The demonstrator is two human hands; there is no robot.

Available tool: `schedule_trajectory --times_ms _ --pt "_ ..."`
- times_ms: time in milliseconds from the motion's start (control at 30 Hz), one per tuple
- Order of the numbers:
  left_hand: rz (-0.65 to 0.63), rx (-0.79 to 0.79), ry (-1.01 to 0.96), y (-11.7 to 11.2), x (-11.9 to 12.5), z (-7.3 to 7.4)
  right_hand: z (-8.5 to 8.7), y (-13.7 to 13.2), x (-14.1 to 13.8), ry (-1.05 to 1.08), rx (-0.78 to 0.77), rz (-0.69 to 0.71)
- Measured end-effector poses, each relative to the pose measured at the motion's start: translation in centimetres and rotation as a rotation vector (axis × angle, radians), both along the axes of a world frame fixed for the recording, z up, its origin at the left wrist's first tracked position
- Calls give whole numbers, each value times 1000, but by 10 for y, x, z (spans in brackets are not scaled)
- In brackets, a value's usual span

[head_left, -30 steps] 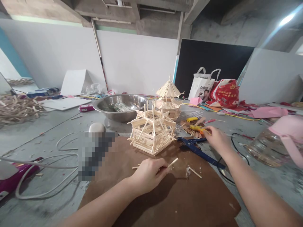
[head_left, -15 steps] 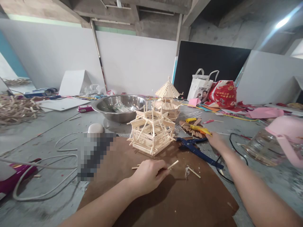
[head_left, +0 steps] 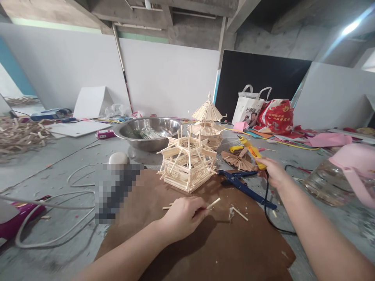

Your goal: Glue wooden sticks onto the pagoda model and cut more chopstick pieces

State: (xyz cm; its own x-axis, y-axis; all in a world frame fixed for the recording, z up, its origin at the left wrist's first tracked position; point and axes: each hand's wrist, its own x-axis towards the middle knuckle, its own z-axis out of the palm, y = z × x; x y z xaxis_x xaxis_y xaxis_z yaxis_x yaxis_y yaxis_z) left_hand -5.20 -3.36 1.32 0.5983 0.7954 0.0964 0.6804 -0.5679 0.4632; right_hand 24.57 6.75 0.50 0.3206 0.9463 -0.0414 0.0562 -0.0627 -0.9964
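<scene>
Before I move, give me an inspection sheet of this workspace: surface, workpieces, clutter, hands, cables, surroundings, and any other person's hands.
Surface: brown mat on a grey floor; small bits scattered on both.
Workpieces: open stick frame at the mat's far edge; roofed stick model behind it.
Clutter: loose stick on the mat; blue hand tool to the right of the frame.
Left hand: holds a short stick.
Right hand: grips a yellow corded tool.
Cables: black cord hangs from the yellow tool; pale cable looped at left.
Surroundings: steel basin, red bag, pink-lidded bottle.
Other hands: nothing seen.
</scene>
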Motion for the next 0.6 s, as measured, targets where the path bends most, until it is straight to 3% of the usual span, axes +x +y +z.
schedule_trajectory --times_ms 167,300,400,600 --pt "1 10 -6 0 0 -1 14 -13 -12 124 26 214" --pt "-6 9 -10 -1 0 0 22 -20 -26 146 125 267" --pt "-11 6 -12 -2 0 1 24 -23 -29 168 126 280" --pt "-3 15 -13 0 0 -3 23 -30 -30 168 124 459"
